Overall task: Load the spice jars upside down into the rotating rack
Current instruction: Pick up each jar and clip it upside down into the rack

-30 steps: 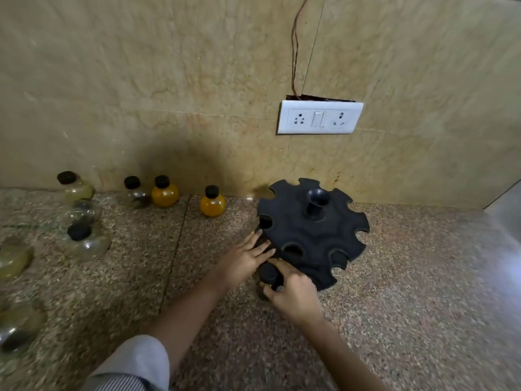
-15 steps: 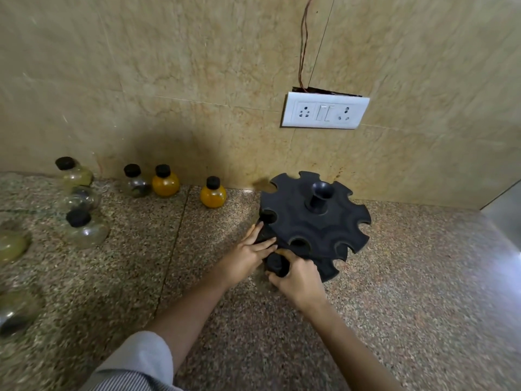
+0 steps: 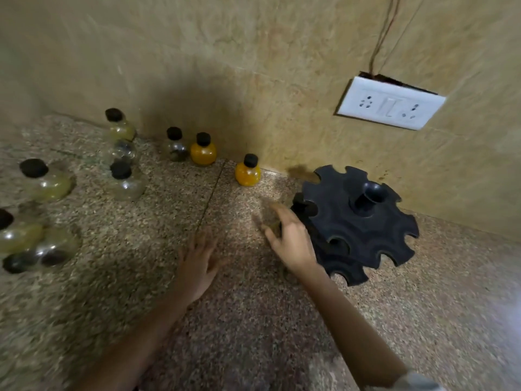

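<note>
The black rotating rack [image 3: 366,230] stands on the counter by the wall, its edge slots showing no jars. My right hand [image 3: 294,244] is at the rack's left edge, fingers curled around a blurred clear spice jar [image 3: 274,218] next to a slot. Left of it, my left hand [image 3: 197,258] hovers over the counter, fingers spread, holding nothing. Two orange jars with black caps [image 3: 247,173] [image 3: 203,152] stand upright by the wall. Several clear jars stand farther left, such as one [image 3: 124,180] and another [image 3: 46,180].
More jars crowd the left edge of the speckled granite counter [image 3: 253,320], some lying down [image 3: 36,255]. A white switch socket [image 3: 390,104] with a loose wire [image 3: 380,38] hangs on the tiled wall above the rack.
My left hand has left the rack and moved left over the counter. My right hand has shifted from the rack's front to its left edge. The view has swung left.
</note>
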